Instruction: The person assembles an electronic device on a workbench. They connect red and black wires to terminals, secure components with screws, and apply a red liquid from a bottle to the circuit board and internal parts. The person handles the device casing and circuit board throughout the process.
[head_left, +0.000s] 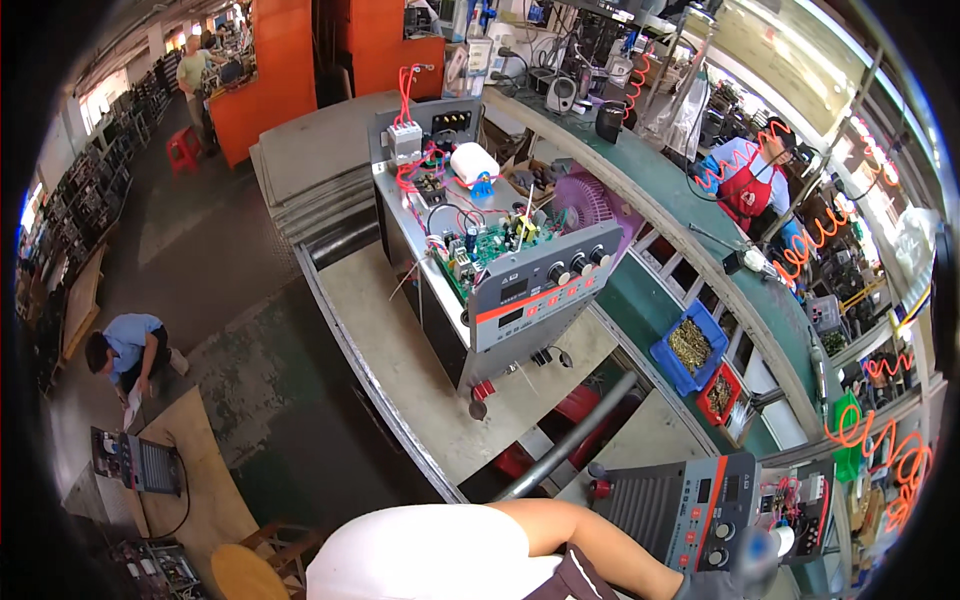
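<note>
A grey louvred machine (645, 508) with an orange-striped, knobbed panel (709, 508) sits at lower right, its tilt unclear.

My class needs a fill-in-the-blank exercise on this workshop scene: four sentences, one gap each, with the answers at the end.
1. The front panel of the open machine has ____ large round knobs in a row.
2. That machine's exposed circuit board is ____.
3. The larger bin of brass-coloured parts is ____.
4. The sleeve above the bare forearm reaching to the lower-right machine is ____.

Missing words: three; green; blue; white.
</note>
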